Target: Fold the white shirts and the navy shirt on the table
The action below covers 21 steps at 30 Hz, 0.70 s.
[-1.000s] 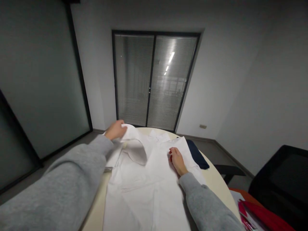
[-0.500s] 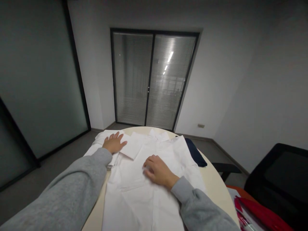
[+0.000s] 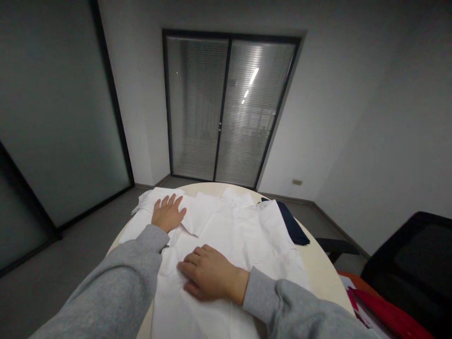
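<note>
A white collared shirt [image 3: 233, 235] lies spread over a round table, its collar at the far edge and its body running toward me. My left hand [image 3: 168, 214] rests flat with fingers spread on the shirt's left sleeve area, beside other white folded cloth [image 3: 141, 221] at the table's left. Lower down, my right hand [image 3: 212, 273] lies palm down on the left-middle of the shirt body, fingers extended and slightly bent. Neither hand grips anything that I can see.
Dark navy cloth [image 3: 291, 223] lies at the right side of the cream table [image 3: 326, 268]. A black chair [image 3: 413, 263] stands at the right, with red and orange items [image 3: 388, 306] near it. Behind are a glass door with blinds [image 3: 226, 108] and walls.
My right hand has moved left and toward me across the shirt. My left hand stays on the sleeve area. The view has shifted slightly.
</note>
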Available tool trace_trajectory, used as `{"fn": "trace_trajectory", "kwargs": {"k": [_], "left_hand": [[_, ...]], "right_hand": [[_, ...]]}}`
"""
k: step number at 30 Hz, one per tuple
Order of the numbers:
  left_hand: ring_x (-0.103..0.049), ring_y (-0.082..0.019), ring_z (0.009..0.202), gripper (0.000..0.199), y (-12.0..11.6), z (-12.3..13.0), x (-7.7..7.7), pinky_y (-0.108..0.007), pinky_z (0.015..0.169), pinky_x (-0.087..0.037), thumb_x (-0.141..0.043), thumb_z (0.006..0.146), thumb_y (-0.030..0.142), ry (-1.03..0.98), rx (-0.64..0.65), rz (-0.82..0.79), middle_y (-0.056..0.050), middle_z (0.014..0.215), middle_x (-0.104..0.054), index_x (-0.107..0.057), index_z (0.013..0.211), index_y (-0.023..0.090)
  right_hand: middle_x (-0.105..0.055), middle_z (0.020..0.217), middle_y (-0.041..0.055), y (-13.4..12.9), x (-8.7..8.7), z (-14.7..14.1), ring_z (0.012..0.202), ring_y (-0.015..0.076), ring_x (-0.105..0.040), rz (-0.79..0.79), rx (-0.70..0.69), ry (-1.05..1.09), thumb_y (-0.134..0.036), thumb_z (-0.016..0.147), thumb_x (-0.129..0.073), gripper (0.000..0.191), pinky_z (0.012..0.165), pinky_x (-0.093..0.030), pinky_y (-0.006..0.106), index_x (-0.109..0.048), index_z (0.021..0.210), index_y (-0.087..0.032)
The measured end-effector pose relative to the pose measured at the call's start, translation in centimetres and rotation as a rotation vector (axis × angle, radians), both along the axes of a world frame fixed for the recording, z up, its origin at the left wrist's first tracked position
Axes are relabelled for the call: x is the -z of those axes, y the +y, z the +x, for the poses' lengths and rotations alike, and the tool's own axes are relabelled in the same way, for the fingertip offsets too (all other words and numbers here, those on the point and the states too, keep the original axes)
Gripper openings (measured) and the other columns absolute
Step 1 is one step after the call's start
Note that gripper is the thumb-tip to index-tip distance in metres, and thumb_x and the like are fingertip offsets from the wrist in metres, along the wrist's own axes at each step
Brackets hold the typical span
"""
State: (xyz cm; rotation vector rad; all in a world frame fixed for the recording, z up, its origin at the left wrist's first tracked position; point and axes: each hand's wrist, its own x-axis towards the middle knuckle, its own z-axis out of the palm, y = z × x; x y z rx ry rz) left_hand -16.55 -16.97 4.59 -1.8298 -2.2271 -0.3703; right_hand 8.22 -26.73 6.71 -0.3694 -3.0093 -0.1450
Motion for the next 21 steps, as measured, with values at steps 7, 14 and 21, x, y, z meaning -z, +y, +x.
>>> {"fn": "trace_trajectory", "kwargs": {"k": [7,14,21], "left_hand": [[-0.031,-0.034,0.153,0.063,-0.4,-0.4,0.1,-0.057,0.123,-0.017,-0.039,0.099,0.050,-0.026,0.014,0.010,-0.009,0.168,-0.037,-0.047,0.156,0.026],[-0.030,-0.035,0.153,0.064,-0.5,-0.5,-0.1,-0.058,0.123,-0.016,-0.036,0.100,0.052,-0.038,0.033,-0.005,-0.010,0.169,-0.036,-0.045,0.157,0.025],[-0.031,-0.035,0.153,0.063,-0.8,-0.4,-0.4,-0.058,0.123,-0.017,-0.037,0.099,0.050,-0.058,0.032,-0.014,-0.010,0.168,-0.037,-0.046,0.156,0.024]], "right_hand": [[-0.074,0.090,0.0060,-1.6,-1.6,-1.8,0.078,0.0198,-0.067,0.100,0.104,-0.105,-0.025,0.100,-0.055,0.014,0.068,-0.045,0.033,-0.066,0.095,-0.018],[-0.076,0.104,0.0059,5.1,-10.1,10.7,0.087,0.0211,-0.067,0.089,0.889,0.368,-0.026,0.096,-0.052,0.023,0.071,-0.041,0.029,-0.067,0.114,-0.024],[-0.068,0.125,0.0249,11.3,-15.7,28.7,0.107,0.0334,-0.066,0.255,1.636,0.433,-0.023,0.095,-0.051,0.043,0.082,-0.047,0.038,-0.061,0.134,-0.010]]}}
